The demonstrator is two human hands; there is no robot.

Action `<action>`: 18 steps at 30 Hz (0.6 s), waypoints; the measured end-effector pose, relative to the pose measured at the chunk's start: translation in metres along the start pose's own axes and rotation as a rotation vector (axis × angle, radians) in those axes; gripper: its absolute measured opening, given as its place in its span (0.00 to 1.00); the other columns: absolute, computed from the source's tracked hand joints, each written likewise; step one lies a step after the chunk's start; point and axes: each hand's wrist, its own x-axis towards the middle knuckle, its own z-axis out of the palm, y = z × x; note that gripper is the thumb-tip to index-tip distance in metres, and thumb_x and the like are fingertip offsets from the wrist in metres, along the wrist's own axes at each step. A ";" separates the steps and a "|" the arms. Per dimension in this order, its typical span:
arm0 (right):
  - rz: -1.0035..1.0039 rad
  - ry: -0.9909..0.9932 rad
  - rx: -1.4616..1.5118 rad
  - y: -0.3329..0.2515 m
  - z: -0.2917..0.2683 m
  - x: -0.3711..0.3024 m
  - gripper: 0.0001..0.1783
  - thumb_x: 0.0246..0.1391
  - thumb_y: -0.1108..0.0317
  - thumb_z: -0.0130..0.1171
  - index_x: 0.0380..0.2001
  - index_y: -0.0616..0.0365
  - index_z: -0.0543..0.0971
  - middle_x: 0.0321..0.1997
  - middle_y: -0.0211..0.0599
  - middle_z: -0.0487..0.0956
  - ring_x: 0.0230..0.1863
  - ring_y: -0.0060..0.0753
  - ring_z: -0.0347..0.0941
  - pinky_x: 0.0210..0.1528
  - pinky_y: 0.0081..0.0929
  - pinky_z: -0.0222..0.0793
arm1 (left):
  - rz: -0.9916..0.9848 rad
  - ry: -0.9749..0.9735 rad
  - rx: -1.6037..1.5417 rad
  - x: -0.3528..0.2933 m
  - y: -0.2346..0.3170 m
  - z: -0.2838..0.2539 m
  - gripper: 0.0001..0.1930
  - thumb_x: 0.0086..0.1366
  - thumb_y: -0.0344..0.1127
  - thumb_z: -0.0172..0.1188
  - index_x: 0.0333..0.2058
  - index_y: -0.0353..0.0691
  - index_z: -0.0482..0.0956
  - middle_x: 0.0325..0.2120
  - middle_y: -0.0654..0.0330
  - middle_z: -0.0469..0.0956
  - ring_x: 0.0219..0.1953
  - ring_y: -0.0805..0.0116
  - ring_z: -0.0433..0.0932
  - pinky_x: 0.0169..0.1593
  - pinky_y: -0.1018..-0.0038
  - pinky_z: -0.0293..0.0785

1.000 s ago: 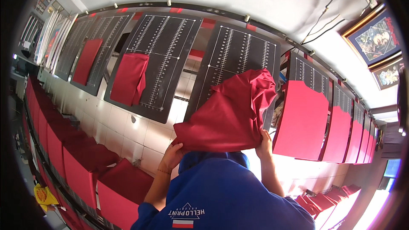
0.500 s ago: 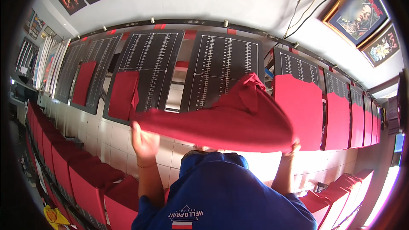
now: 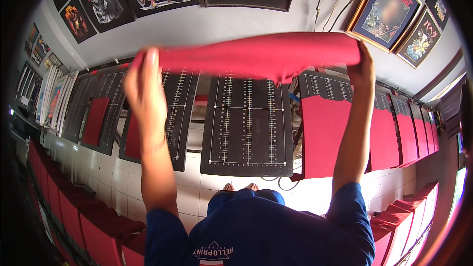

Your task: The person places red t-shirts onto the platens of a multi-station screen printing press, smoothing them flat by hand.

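a blue t-shirt point(image 3: 281, 236) is worn up close. one end of a red cloth point(image 3: 256, 55) is pinched in the left hand point(image 3: 146, 86), the other in the right hand point(image 3: 363, 69), and it's kinda stretched sideways midair over a black ruled board point(image 3: 249, 135). framed pictures point(image 3: 387, 12) are hung on the wall point(image 3: 308, 17) beyond.

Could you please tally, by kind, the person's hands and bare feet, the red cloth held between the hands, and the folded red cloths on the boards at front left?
Left hand and right hand: 2
Bare feet: 2
Held red cloth: 1
Folded red cloths on black boards: 2
Total: 7
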 end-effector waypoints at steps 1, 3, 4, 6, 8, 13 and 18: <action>0.052 0.039 -0.016 -0.001 0.006 -0.021 0.17 0.67 0.60 0.55 0.49 0.64 0.78 0.48 0.40 0.82 0.51 0.34 0.78 0.61 0.34 0.67 | 0.075 -0.083 0.092 -0.019 0.014 -0.019 0.11 0.73 0.35 0.53 0.35 0.33 0.78 0.29 0.66 0.75 0.31 0.79 0.72 0.35 0.79 0.66; 0.044 0.181 -0.253 0.003 -0.005 -0.061 0.17 0.65 0.61 0.58 0.49 0.64 0.79 0.50 0.36 0.81 0.54 0.31 0.75 0.63 0.32 0.65 | 0.083 -0.226 0.274 -0.054 0.022 -0.060 0.11 0.72 0.33 0.50 0.35 0.32 0.76 0.28 0.65 0.74 0.31 0.78 0.69 0.34 0.78 0.63; -0.017 0.281 -0.466 0.005 -0.019 -0.078 0.17 0.64 0.62 0.59 0.49 0.63 0.79 0.52 0.34 0.81 0.56 0.29 0.74 0.63 0.30 0.65 | 0.024 -0.287 0.368 -0.071 0.020 -0.076 0.10 0.71 0.32 0.49 0.34 0.31 0.75 0.28 0.64 0.74 0.30 0.78 0.68 0.33 0.77 0.62; 0.081 0.342 -0.353 0.030 -0.004 -0.122 0.16 0.62 0.64 0.60 0.49 0.61 0.80 0.50 0.29 0.80 0.56 0.24 0.72 0.63 0.25 0.63 | -0.064 -0.293 0.394 -0.104 0.005 -0.102 0.11 0.71 0.34 0.50 0.34 0.32 0.75 0.28 0.63 0.74 0.29 0.78 0.67 0.32 0.77 0.60; 0.158 0.355 -0.448 0.056 -0.052 -0.152 0.14 0.61 0.66 0.61 0.49 0.59 0.80 0.47 0.27 0.80 0.53 0.21 0.73 0.61 0.23 0.64 | -0.277 -0.263 0.476 -0.138 -0.014 -0.127 0.12 0.71 0.34 0.49 0.32 0.32 0.75 0.25 0.64 0.71 0.27 0.79 0.64 0.31 0.78 0.58; 0.519 0.481 -0.326 0.144 -0.123 -0.239 0.14 0.58 0.69 0.64 0.46 0.59 0.77 0.42 0.32 0.80 0.47 0.28 0.75 0.51 0.28 0.72 | -0.448 -0.233 0.648 -0.205 -0.065 -0.190 0.19 0.75 0.37 0.48 0.23 0.34 0.69 0.18 0.66 0.63 0.24 0.80 0.58 0.28 0.74 0.54; 0.749 0.282 -0.547 0.201 -0.174 -0.351 0.04 0.56 0.74 0.60 0.35 0.56 0.77 0.35 0.30 0.79 0.37 0.29 0.77 0.41 0.29 0.74 | -0.742 -0.234 0.896 -0.259 -0.085 -0.257 0.24 0.75 0.42 0.49 0.21 0.31 0.72 0.16 0.60 0.69 0.22 0.74 0.67 0.28 0.69 0.63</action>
